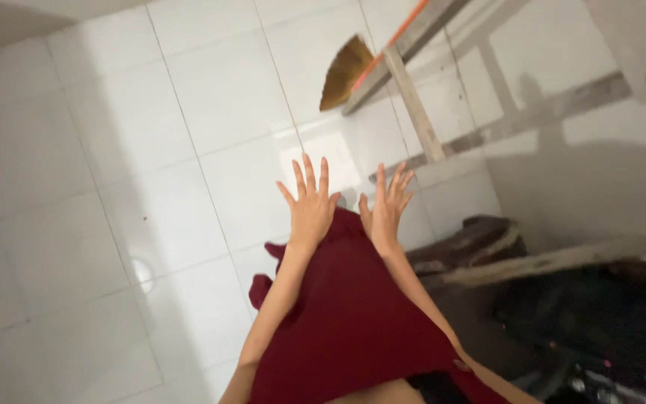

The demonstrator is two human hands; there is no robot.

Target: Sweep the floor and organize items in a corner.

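Above the floor [114, 150], our left hand [310, 209] and right hand [385, 213] spread flat, fingers apart, over red cloth [353, 314].

Glossy white tiled floor [114, 187], wooden frame [413, 105], straw broom [345, 71].

Both bare arms stretch forward side by side, the left hand [311, 206] and right hand [385, 208] held flat, palms down, fingers spread, gripping nothing.
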